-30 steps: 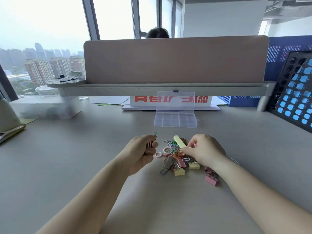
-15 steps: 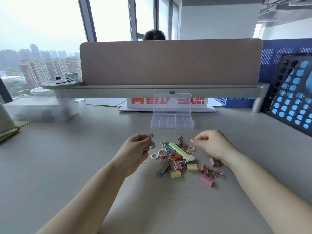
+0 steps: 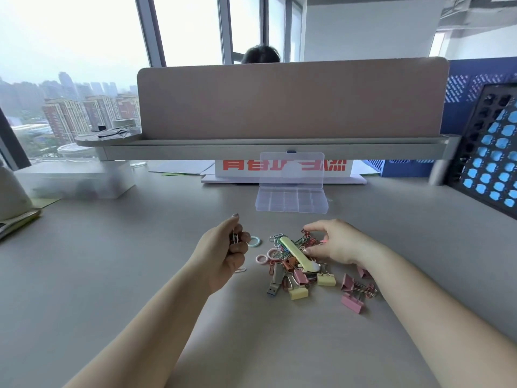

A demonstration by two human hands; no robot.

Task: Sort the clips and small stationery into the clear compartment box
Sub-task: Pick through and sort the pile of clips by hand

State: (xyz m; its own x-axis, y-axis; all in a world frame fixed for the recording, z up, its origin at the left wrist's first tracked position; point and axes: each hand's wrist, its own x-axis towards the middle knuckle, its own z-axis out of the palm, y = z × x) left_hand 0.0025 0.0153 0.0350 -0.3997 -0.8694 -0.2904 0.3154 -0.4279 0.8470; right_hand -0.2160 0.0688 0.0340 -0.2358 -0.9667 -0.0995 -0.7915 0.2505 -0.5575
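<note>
Grey desk (image 3: 84, 275) from the left edge inward, and first comes the left hand (image 3: 223, 252), its grip curled closed on a small bunch of paper clips (image 3: 234, 237), held upright just clear of the surface, a holding pen, I'd judge, so picks pile up before one trip to the box; a pale ring (image 3: 254, 241) lies just beside that fist, a lone clip (image 3: 240, 270) under the wrist; on to the centre and the mixed heap: coloured paper clips (image 3: 282, 247), pink rings (image 3: 265, 256), a yellow-green stick-like item (image 3: 296, 253) lying diagonally across the top, a USB drive (image 3: 275, 281) and yellow and pink binder clips (image 3: 326, 279) toward the near edge; right hand (image 3: 338, 245) is down on the heap's far-right side, grip loosely spread, fingertips (image 3: 307, 227) touching the clips, closing on nothing I can make out, probably teasing one more loose; behind, toward the far edge, the clear compartment box (image 3: 291, 201) sits with lid up, compartments apparently empty, well apart from the heap; sorting looks barely begun; tangled clips may drag neighbours along.
</note>
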